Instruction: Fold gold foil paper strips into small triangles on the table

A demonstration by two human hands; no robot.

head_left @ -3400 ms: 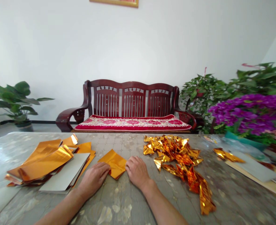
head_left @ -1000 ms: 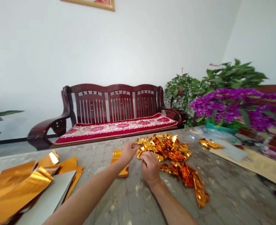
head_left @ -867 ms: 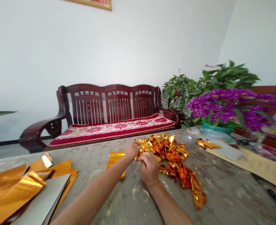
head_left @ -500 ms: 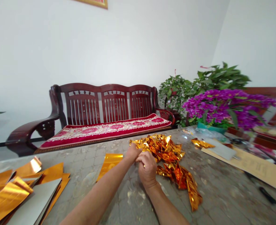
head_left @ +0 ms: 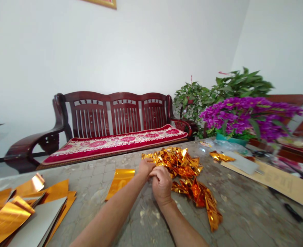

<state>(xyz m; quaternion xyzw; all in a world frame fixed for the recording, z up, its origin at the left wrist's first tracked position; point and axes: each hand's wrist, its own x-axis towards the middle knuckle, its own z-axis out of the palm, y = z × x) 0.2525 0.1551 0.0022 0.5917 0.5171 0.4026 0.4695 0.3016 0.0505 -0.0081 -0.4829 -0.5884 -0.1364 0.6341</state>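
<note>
Together over the table (head_left: 89,192), my left hand (head_left: 145,168) and my right hand (head_left: 161,183) touch at the fingertips. Both are closed, fingers bent inward; whatever they pinch is hidden behind them. Just beyond and to the right lies a heap of folded gold foil pieces (head_left: 181,163), with a tail of them (head_left: 201,200) trailing toward me beside my right wrist. A single flat gold foil sheet (head_left: 119,181) rests left of my left forearm, one end curled up.
Stacked gold foil sheets (head_left: 57,190) and a grey-white sheet (head_left: 42,219) lie at the left. To the right are a brown envelope (head_left: 277,181), a black-handled tool (head_left: 293,212) and purple flowers (head_left: 244,113) in a teal pot. A wooden bench (head_left: 125,113) stands behind the table.
My left hand has shifted very slightly, its fingers still against the right hand. The view has moved a little; the foil pieces lie as before.
</note>
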